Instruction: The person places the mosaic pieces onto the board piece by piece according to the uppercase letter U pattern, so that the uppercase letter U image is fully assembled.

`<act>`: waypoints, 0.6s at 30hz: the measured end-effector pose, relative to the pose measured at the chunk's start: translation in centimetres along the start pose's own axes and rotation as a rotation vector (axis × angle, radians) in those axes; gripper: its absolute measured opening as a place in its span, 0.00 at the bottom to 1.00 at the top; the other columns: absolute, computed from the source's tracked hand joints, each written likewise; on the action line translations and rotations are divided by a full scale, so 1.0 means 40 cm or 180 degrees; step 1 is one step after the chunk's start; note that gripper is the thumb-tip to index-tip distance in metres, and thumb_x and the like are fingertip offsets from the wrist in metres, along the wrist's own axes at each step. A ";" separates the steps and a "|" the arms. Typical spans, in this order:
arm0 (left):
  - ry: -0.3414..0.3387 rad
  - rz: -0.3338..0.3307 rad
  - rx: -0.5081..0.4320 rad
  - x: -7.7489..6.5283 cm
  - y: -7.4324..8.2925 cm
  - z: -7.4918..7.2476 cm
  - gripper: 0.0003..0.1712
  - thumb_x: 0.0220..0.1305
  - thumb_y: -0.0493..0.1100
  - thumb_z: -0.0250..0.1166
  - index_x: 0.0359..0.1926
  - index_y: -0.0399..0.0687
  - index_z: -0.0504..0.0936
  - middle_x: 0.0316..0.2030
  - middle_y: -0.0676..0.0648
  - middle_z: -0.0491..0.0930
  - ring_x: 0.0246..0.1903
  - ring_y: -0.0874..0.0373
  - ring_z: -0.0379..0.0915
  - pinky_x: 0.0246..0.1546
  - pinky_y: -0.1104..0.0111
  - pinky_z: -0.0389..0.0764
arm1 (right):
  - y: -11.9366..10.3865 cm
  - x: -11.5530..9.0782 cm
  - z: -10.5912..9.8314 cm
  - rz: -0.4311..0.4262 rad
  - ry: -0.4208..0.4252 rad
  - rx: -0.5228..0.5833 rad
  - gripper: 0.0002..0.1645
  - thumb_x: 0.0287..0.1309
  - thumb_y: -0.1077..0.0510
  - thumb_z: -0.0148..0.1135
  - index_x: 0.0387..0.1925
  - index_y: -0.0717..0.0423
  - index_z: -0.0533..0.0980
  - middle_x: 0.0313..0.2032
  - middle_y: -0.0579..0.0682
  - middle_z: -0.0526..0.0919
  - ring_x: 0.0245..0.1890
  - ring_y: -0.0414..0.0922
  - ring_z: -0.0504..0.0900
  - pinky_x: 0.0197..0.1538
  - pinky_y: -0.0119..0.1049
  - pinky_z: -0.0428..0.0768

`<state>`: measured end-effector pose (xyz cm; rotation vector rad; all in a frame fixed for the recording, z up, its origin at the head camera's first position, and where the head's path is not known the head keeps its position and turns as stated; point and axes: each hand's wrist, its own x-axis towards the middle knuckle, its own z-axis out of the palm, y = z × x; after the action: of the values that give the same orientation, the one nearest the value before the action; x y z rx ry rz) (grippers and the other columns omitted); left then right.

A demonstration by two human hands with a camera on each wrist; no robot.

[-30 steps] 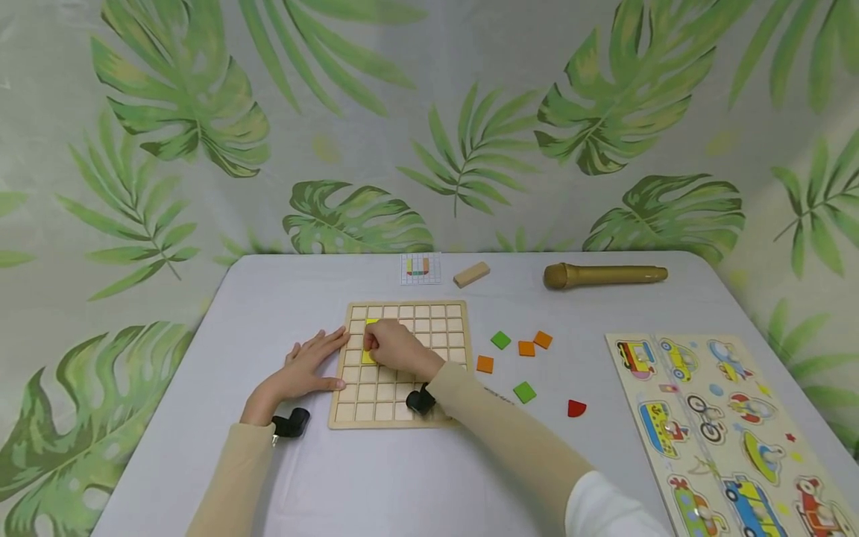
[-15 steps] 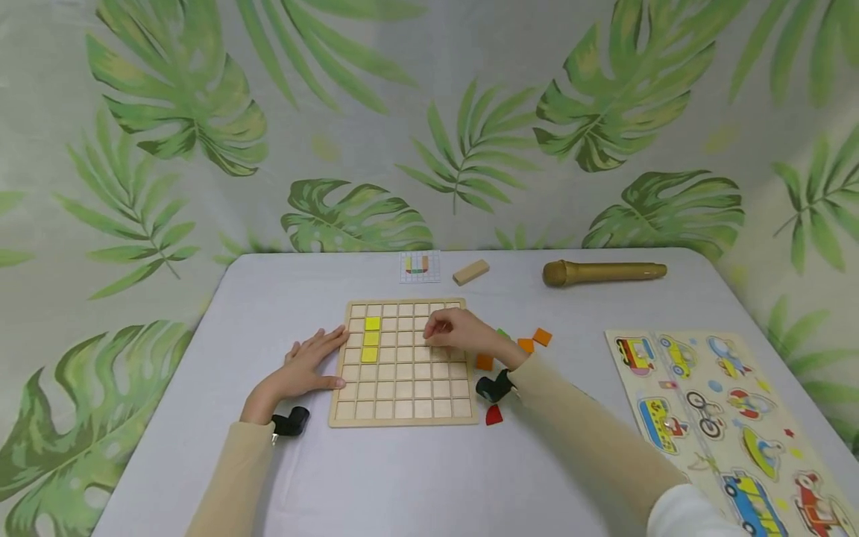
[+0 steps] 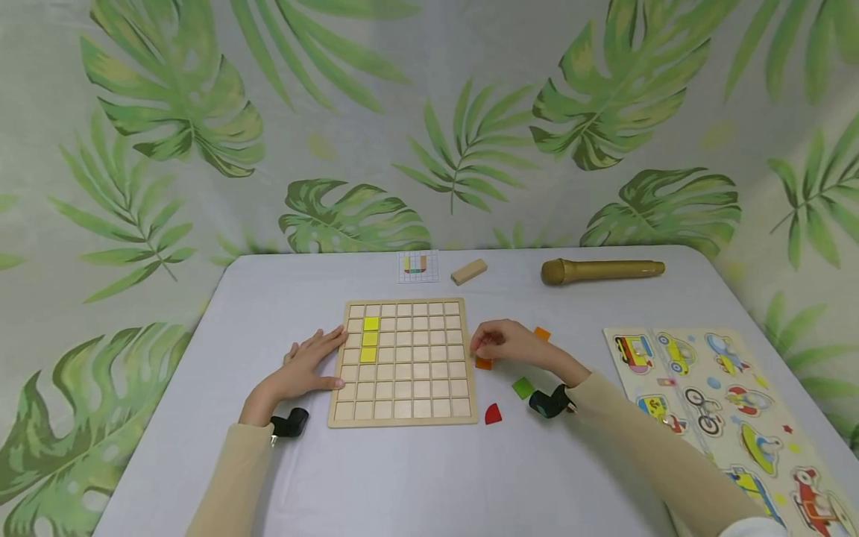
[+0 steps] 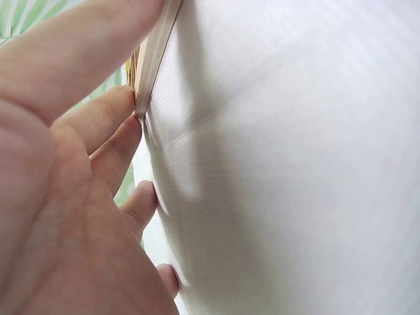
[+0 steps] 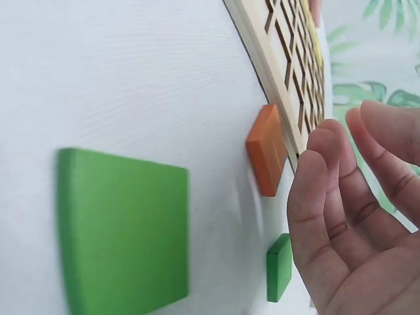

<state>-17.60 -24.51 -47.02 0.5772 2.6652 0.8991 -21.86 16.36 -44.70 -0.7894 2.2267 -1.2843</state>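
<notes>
Pale wood, ruled into square cells: the grid board (image 3: 403,390) lay flat between the two hands. Left hand (image 3: 303,371): fingers extended and spread, nothing gripped, tips against the board's nearest edge. Right hand (image 3: 508,344): fingers loosely bent, thumb apart from them, nothing in its hold that I could see; it hung just outside the board's opposite edge.

Orange tile (image 3: 483,364) noted just beside the right fingertips, on the body side. Three yellow tiles (image 3: 369,338) sat in one column of the board, toward the left hand. Green tile (image 3: 523,388) and red quarter-circle (image 3: 493,414) lay closer to the body than the right hand; second orange tile (image 3: 542,335) was partly covered behind it.

Farther out than both hands: printed card (image 3: 417,266), wooden block (image 3: 469,272), gold microphone (image 3: 602,272). Picture puzzle (image 3: 731,447) lay right of the right hand, partly hidden by the sleeve (image 3: 651,444).
</notes>
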 end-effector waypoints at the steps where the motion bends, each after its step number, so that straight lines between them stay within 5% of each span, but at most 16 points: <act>1: 0.0000 -0.0007 -0.0001 0.000 -0.001 0.001 0.51 0.56 0.55 0.69 0.74 0.43 0.54 0.74 0.43 0.46 0.71 0.37 0.31 0.61 0.36 0.29 | 0.001 -0.007 0.000 0.0006 -0.0033 0.0037 0.06 0.62 0.64 0.60 0.38 0.65 0.78 0.34 0.53 0.80 0.31 0.45 0.74 0.36 0.35 0.75; 18: -0.0013 0.0022 -0.0049 -0.003 -0.004 0.003 0.51 0.57 0.55 0.69 0.74 0.43 0.53 0.74 0.43 0.46 0.71 0.38 0.31 0.62 0.38 0.28 | 0.010 -0.093 0.034 0.0010 -0.0268 -0.0208 0.08 0.53 0.70 0.62 0.36 0.60 0.78 0.32 0.50 0.81 0.32 0.42 0.75 0.36 0.32 0.76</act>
<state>-17.50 -24.60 -47.19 0.5844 2.6518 0.9186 -18.36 18.19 -45.31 -0.8478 2.2117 -1.1604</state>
